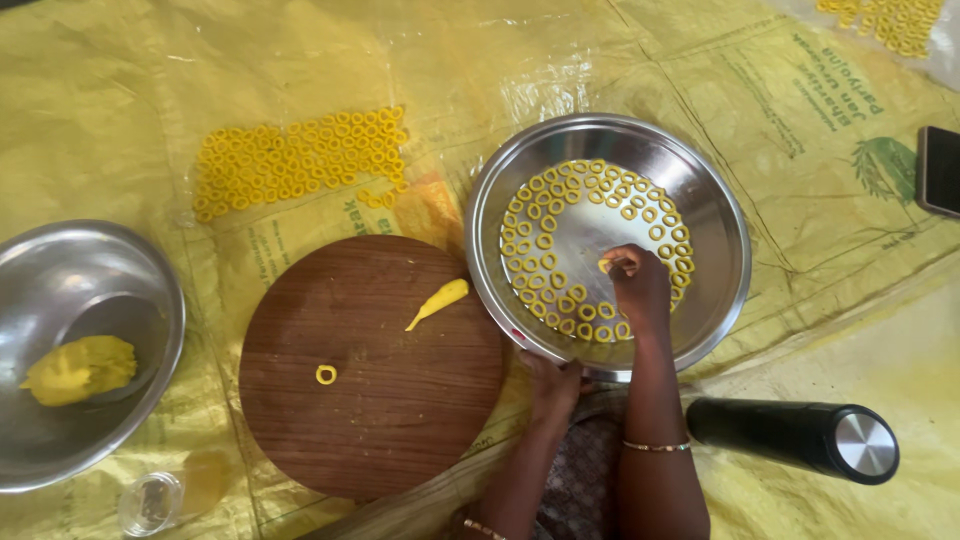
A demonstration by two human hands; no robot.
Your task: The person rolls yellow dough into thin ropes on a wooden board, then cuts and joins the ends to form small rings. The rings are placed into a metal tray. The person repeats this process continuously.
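Note:
My right hand (637, 285) reaches into a wide steel plate (722, 215) and pinches a small yellow dough ring (606, 264) at its fingertips. Several yellow dough rings (548, 262) lie in arcs around the plate's floor. My left hand (553, 384) grips the plate's near rim from below. To the left lies a round wooden board (400, 400) with a tapered strip of yellow dough (438, 301) and a single ring (326, 374) on it.
A steel bowl (90, 270) at far left holds a lump of yellow dough (80, 368). Several finished rings (300, 160) lie on the yellow plastic sheet (780, 130). A black flask (795, 437) lies at right, a phone (940, 170) at the right edge, a small clear jar (152, 500) near the front.

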